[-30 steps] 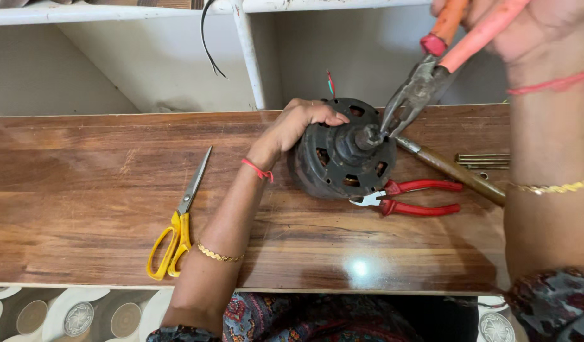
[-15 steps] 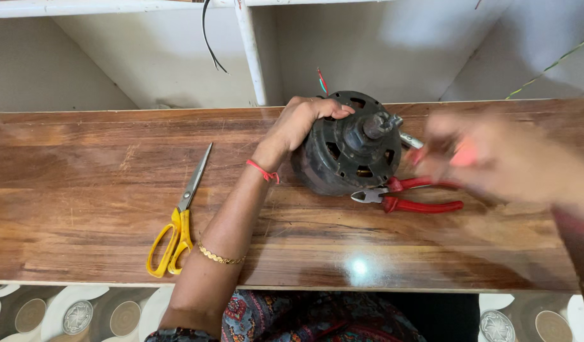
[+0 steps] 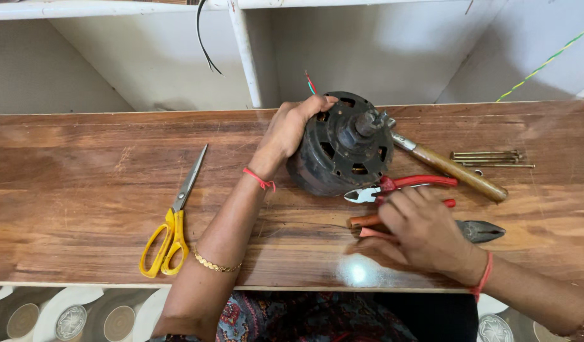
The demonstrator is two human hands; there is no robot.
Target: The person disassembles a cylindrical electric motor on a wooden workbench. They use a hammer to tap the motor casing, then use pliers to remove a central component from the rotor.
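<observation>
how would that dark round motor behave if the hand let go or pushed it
The motor looks like solid metal, so probably heavy for its size and stiff. It sits tilted on its rounded rim, steadied by the left hand, so it may roll or tip on the table.

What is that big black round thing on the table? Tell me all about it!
The black round thing looks like an electric motor with a dark, worn metal shell. It has slots cut around its body and a short shaft poking out of the middle. Thin red and green wires stick out at its top edge. It sits tilted on the wooden table, near the back. The left hand grips its side. A wooden-handled tool lies against its right side.
</observation>
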